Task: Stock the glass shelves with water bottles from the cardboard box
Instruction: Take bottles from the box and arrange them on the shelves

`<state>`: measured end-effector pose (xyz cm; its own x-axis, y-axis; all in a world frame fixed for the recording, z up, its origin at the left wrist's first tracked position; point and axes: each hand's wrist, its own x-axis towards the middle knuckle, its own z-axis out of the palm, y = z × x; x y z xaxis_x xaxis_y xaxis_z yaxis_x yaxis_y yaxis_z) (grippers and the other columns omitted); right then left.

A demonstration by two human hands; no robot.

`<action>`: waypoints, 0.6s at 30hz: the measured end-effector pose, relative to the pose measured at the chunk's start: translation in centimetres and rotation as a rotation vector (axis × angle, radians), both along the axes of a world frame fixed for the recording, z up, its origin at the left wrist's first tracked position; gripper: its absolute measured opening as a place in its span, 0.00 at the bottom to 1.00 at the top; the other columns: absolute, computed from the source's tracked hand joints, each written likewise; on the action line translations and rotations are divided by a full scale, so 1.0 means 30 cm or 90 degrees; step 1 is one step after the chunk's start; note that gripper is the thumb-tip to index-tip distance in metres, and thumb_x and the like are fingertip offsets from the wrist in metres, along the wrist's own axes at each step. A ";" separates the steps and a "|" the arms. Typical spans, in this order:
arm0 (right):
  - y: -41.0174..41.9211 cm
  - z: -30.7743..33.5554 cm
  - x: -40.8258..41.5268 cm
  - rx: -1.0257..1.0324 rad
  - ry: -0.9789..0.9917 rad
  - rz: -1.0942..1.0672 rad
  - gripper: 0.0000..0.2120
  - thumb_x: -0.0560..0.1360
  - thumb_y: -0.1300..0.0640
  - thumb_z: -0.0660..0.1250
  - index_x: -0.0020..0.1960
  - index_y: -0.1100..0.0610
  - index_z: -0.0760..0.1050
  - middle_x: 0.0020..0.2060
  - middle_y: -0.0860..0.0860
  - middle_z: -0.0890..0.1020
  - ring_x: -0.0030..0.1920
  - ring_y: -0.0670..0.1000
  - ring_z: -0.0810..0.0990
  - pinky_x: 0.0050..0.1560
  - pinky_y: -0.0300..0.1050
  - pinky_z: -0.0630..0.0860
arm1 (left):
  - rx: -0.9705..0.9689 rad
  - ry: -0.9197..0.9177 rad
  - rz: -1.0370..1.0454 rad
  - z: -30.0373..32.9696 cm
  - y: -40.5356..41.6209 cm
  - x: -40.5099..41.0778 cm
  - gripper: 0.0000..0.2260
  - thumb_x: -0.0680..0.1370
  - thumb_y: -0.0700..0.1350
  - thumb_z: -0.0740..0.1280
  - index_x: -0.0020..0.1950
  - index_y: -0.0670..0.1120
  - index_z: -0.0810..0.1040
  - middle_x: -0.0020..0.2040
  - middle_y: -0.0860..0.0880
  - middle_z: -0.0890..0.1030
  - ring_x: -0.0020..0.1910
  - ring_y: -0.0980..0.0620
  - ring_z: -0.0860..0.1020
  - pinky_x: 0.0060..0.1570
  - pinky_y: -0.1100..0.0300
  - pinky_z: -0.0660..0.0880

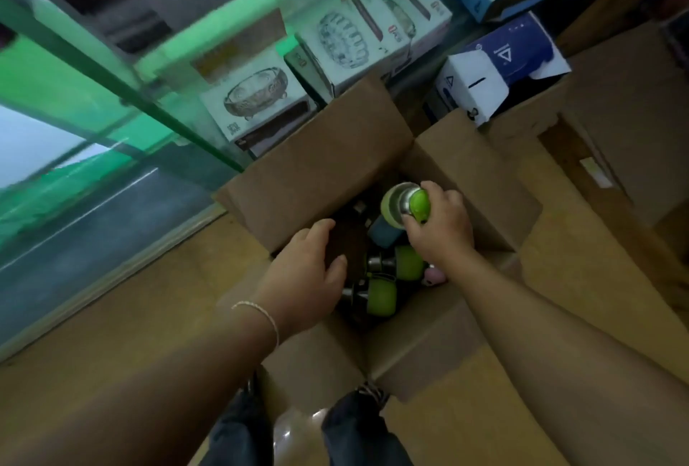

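Note:
An open cardboard box [320,167] stands on the floor below me, its flaps spread outward. Inside lie several water bottles, green ones [382,296] with steel collars, a dark blue one [384,236] and a pink one [434,276]. My right hand [440,229] grips a green bottle [404,202] by its cap end, lifted above the others. My left hand [305,279] reaches over the box's left edge with fingers relaxed, holding nothing. The glass shelves [112,66] with green-tinted edges run along the upper left.
Boxed glassware [257,100] and other white cartons [354,44] sit under the shelves behind the box. A blue and white carton [499,66] stands at the upper right. More brown cardboard boxes [615,122] crowd the right side. My legs and shoes [369,394] are at the bottom.

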<state>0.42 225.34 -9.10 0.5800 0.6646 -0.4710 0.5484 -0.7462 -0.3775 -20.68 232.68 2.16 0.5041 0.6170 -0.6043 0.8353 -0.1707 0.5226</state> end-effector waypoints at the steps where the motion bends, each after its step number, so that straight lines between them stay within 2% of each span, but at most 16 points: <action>1: -0.013 0.070 -0.014 0.003 0.006 -0.011 0.30 0.73 0.45 0.69 0.72 0.46 0.63 0.61 0.55 0.69 0.58 0.59 0.74 0.58 0.56 0.76 | -0.001 0.001 -0.003 0.055 -0.005 -0.019 0.25 0.80 0.51 0.61 0.76 0.52 0.59 0.68 0.51 0.70 0.64 0.53 0.72 0.64 0.56 0.71; 4: -0.056 0.297 -0.066 0.026 0.001 -0.036 0.31 0.72 0.47 0.71 0.73 0.48 0.66 0.60 0.55 0.70 0.55 0.58 0.76 0.57 0.53 0.76 | 0.012 -0.005 -0.017 0.229 -0.021 -0.074 0.25 0.80 0.52 0.61 0.76 0.53 0.59 0.68 0.52 0.70 0.63 0.55 0.72 0.60 0.62 0.70; 9: -0.124 0.723 -0.183 0.057 0.022 -0.052 0.31 0.74 0.48 0.71 0.74 0.49 0.65 0.61 0.53 0.69 0.57 0.56 0.75 0.59 0.50 0.75 | 0.043 -0.032 -0.052 0.539 -0.045 -0.138 0.24 0.80 0.52 0.61 0.76 0.52 0.60 0.68 0.51 0.71 0.60 0.55 0.73 0.56 0.65 0.69; 14: -0.154 1.154 -0.311 0.111 0.004 -0.057 0.31 0.73 0.46 0.71 0.73 0.47 0.66 0.60 0.51 0.69 0.55 0.52 0.75 0.54 0.47 0.77 | 0.072 -0.089 -0.097 0.862 -0.045 -0.182 0.25 0.79 0.52 0.62 0.75 0.51 0.61 0.69 0.51 0.69 0.65 0.54 0.71 0.63 0.60 0.71; 16: -0.157 1.325 -0.360 0.141 -0.014 -0.061 0.31 0.72 0.46 0.71 0.73 0.47 0.67 0.57 0.49 0.69 0.52 0.50 0.75 0.52 0.46 0.77 | 0.091 -0.117 -0.144 0.991 -0.039 -0.207 0.27 0.78 0.53 0.63 0.76 0.51 0.60 0.70 0.51 0.68 0.67 0.53 0.69 0.65 0.60 0.67; 18: -0.155 1.484 -0.405 0.182 -0.032 -0.071 0.31 0.71 0.46 0.72 0.72 0.47 0.68 0.55 0.48 0.68 0.51 0.49 0.74 0.51 0.44 0.77 | 0.113 -0.160 -0.188 1.116 -0.026 -0.233 0.28 0.77 0.54 0.65 0.75 0.51 0.61 0.70 0.51 0.68 0.68 0.53 0.67 0.64 0.63 0.64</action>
